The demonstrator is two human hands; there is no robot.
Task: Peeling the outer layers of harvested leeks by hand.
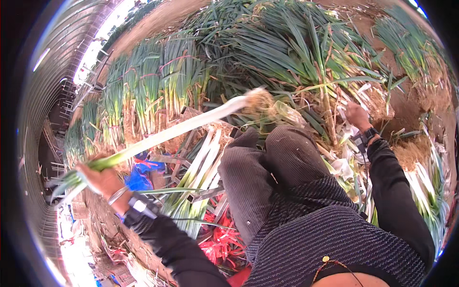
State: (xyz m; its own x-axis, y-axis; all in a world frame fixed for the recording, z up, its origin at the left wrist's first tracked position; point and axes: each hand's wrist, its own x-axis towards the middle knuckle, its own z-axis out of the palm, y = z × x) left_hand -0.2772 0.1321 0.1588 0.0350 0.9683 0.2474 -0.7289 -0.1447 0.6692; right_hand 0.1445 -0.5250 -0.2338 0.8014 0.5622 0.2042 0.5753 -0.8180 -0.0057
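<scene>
My left hand (106,181) is closed round the green end of a single long leek (181,128). Its white shaft slants up to the right, ending in a bushy root tuft (260,101) above my knees. The leaf tips stick out past my fist at the far left and are smeared by motion. My right hand (357,116) is beside the roots of a large leek pile (282,48), with its fingers curled in. A small pale thing shows at its fingertips, too unclear to name. Both wrists carry strapped devices.
Tied leek bundles (177,71) stand at the back left. White-shafted leeks (201,158) lie on a metal frame left of my legs, above red ribbons (222,246). Blue plastic (143,172) lies near my left hand. More leeks (423,191) are at the right.
</scene>
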